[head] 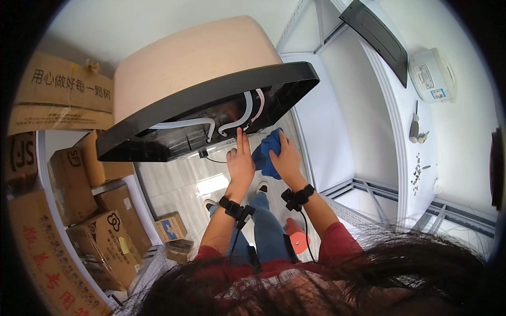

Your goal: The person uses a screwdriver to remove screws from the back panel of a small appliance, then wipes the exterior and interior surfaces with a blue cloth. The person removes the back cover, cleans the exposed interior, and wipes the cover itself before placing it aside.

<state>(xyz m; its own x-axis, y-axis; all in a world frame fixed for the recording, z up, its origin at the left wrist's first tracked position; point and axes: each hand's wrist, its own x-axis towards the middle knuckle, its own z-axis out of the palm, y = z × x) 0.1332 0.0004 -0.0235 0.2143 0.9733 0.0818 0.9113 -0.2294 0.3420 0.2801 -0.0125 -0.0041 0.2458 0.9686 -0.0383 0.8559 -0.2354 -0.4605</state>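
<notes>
A large appliance with a beige housing [193, 59] and a black rim [209, 94] stands before me, its hollow underside facing me. Inside run a bent white hose [185, 123], a second pale hose [247, 106] and pink-white sleeved wiring [259, 104]. My left hand [240, 164] points two straight fingers at the near edge by the second hose's end; whether they touch is unclear. Its other fingers are partly curled, with nothing visible in them. My right hand [287, 160] grips a crumpled blue cloth [272, 152] just right of the underside. A black fitting [202, 153] with a thin cable sits at the lower edge.
Cardboard boxes [106, 245] fill the shelves at left. On the white shelf at right lie a dark panel [379, 39], a white rice cooker [433, 77], a screwdriver [414, 126] and several small screws [416, 173]. A red stool [297, 237] stands on the floor near my legs.
</notes>
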